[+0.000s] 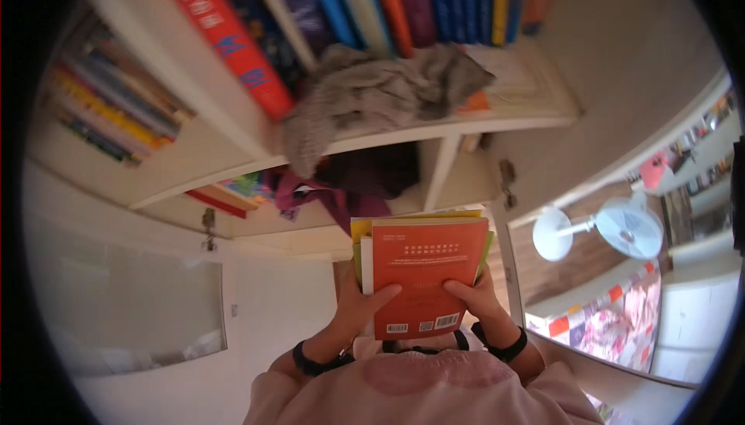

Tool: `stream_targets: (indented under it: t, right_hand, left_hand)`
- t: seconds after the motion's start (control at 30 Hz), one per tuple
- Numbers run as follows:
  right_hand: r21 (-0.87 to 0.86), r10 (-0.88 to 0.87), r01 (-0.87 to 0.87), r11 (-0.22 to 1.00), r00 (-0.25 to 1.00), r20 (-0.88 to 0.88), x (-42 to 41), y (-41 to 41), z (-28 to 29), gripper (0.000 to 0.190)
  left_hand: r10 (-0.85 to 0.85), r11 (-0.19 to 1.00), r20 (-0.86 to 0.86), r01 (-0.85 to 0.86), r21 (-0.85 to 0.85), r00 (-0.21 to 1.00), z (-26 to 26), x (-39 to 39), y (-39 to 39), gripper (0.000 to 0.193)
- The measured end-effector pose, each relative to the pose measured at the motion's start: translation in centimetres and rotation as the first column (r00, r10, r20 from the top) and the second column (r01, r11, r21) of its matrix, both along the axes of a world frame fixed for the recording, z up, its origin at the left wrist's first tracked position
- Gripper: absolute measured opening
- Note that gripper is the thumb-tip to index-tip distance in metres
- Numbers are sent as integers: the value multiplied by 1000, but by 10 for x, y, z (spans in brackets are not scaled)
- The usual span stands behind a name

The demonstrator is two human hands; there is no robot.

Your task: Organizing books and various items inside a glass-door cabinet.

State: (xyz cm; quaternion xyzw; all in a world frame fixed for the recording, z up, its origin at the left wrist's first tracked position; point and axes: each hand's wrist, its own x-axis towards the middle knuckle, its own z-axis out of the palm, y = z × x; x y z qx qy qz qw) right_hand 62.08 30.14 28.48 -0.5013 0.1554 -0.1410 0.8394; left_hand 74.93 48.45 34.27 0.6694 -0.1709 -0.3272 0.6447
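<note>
A small stack of books is held upright in front of my chest, an orange-red paperback (pixel 428 274) on the near side with its back cover facing me. Printed text and barcodes mark that cover. Edges of a yellow book (pixel 361 228), a white one (pixel 366 265) and a green one (pixel 488 250) stick out behind it. My left hand (pixel 362 303) grips the stack at its left side, thumb on the orange cover. From the right side my right hand (pixel 478 294) holds it the same way; the fingers of both hands are mostly hidden behind the books.
Ahead is a white bookshelf (pixel 372 141) with upright books (pixel 460 6) and a crumpled grey cloth (pixel 372 87) hanging over its edge. Purple fabric (pixel 326 195) lies in the lower compartment. Open cabinet doors (pixel 279 303) flank me. A white fan (pixel 628 230) shows at right.
</note>
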Motion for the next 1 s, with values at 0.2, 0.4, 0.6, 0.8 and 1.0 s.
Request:
stream_targets:
  t: [0.2, 0.4, 0.6, 0.8, 1.0]
  right_hand:
    - [291, 212, -256, 922, 962, 174, 54, 16, 14, 52]
    - [113, 224, -210, 971, 967, -125, 91, 57, 19, 61]
    - [473, 482, -447, 759, 875, 54, 100, 51, -50, 71]
    - [586, 463, -382, 715, 886, 12, 95, 69, -45, 67]
    - [485, 558, -538, 689, 821, 117, 100, 65, -60, 64]
  left_hand:
    - [19, 949, 38, -5, -316, 999, 43, 0, 51, 59]
    - [81, 987, -16, -82, -138, 997, 32, 0, 74, 53]
    - [240, 959, 8, -236, -159, 971, 30, 2, 89, 39]
    - [110, 979, 72, -96, -178, 991, 32, 6, 97, 40]
    - [326, 945, 259, -307, -114, 909, 57, -3, 99, 65]
